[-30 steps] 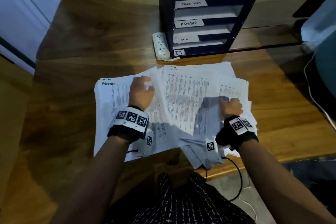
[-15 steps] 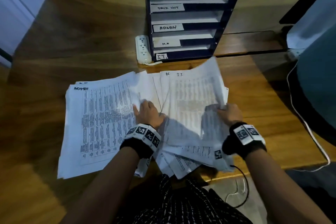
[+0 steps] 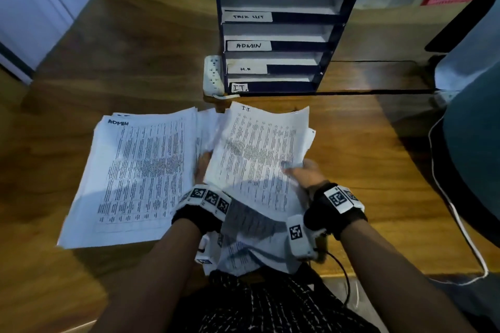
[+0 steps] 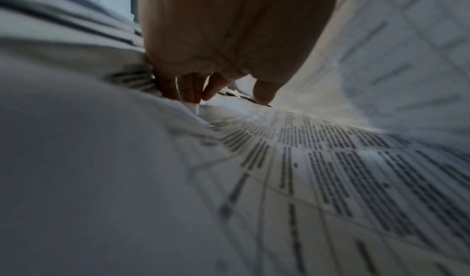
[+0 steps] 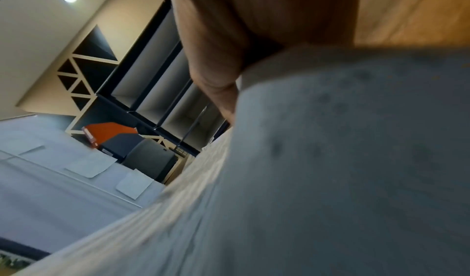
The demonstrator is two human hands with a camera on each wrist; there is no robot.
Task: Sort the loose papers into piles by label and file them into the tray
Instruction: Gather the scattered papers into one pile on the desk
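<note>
A flat pile headed ADMIN [image 3: 140, 176] lies on the wooden desk [image 3: 365, 170] at the left. My right hand [image 3: 303, 173] grips the right edge of a sheaf headed I.T. [image 3: 259, 159], raised and curling, thumb on top; in the right wrist view the sheaf [image 5: 330, 159] fills the frame below the hand [image 5: 216, 59]. My left hand [image 3: 201, 170] is tucked under that sheaf's left edge; its straight fingers [image 4: 188, 91] poke down between printed sheets [image 4: 330, 159]. More loose papers [image 3: 257, 249] hang over the desk's near edge. The dark blue tray [image 3: 338, 43] stands behind, shelves labelled TASK LIST, ADMIN, H.R, I.T.
A white power strip [image 3: 213, 76] lies against the tray's left side. A white cable [image 3: 454, 211] runs down the right of the desk beside a large grey-blue object [image 3: 476, 143]. Bare wood shows left of the ADMIN pile.
My right hand has lifted the I.T. sheaf off the spread papers. My left hand left the ADMIN pile and slid right, under the sheaf's edge.
</note>
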